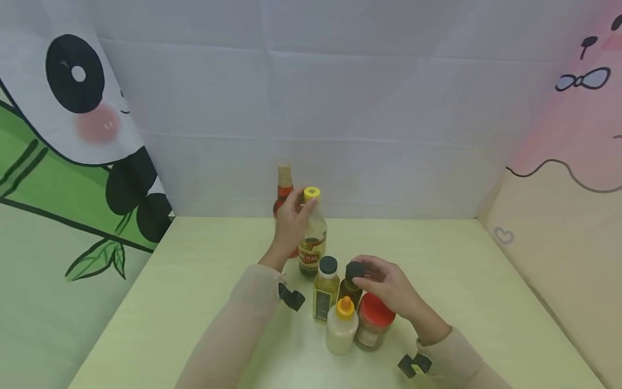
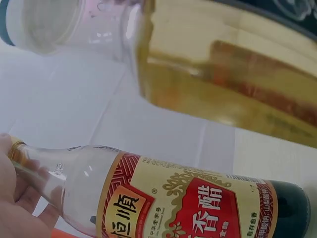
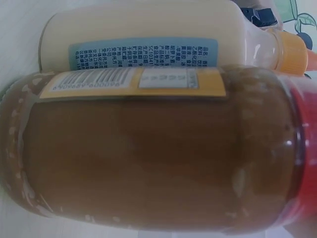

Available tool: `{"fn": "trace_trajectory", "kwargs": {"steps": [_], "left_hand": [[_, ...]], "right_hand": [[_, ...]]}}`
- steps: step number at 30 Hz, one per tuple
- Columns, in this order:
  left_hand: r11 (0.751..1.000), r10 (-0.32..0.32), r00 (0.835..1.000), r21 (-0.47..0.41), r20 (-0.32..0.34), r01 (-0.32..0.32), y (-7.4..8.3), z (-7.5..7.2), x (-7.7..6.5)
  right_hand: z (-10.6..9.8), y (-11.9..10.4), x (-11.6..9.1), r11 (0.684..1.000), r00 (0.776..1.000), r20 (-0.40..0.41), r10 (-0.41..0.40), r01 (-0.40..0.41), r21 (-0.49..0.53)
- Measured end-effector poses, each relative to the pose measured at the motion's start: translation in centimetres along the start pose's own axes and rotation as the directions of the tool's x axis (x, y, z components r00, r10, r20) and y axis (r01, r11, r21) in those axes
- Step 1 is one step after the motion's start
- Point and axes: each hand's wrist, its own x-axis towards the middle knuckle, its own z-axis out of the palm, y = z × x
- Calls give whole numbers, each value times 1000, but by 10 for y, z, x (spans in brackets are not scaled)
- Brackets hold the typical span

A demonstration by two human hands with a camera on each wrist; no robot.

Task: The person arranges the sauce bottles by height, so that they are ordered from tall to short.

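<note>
My left hand [image 1: 290, 222] holds a glass vinegar bottle [image 1: 312, 254] by its neck, just under the yellow cap. In the left wrist view this vinegar bottle [image 2: 168, 203] shows a red and cream label, with the fingers around its neck. My right hand [image 1: 391, 283] pinches the black cap of a dark bottle [image 1: 351, 289] between thumb and fingers. That bottle's lower part is hidden behind a white squeeze bottle [image 1: 342, 334] with an orange tip and a red-lidded jar [image 1: 374, 319]. The brown jar [image 3: 148, 148] fills most of the right wrist view.
A dark-capped bottle of yellow liquid [image 1: 323, 297] stands left of the dark bottle. Behind the left hand rises a red bottle [image 1: 284, 186] with a tan top, partly covered. The pale yellow table [image 1: 427, 254] meets a white cloth backdrop [image 1: 369, 102].
</note>
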Motion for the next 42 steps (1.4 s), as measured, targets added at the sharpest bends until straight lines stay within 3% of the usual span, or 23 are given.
{"fn": "trace_trajectory", "kwargs": {"steps": [4, 12, 33, 42], "left_hand": [[1000, -23, 1000, 19, 0, 23, 3, 4, 6], [1000, 10, 999, -11, -38, -11, -6, 15, 16], [998, -52, 996, 33, -78, 54, -21, 24, 31], [998, -36, 995, 43, -90, 40, -27, 30, 35]], "right_hand": [[-1, -1, 1, 1000, 1000, -4, -3, 3, -9], [-3, 0, -2, 1000, 1000, -20, 3, -3, -4], [-3, -1, -4, 1000, 1000, -18, 11, -11, -7], [-5, -2, -7, 1000, 1000, -29, 8, -8, -4]]}}
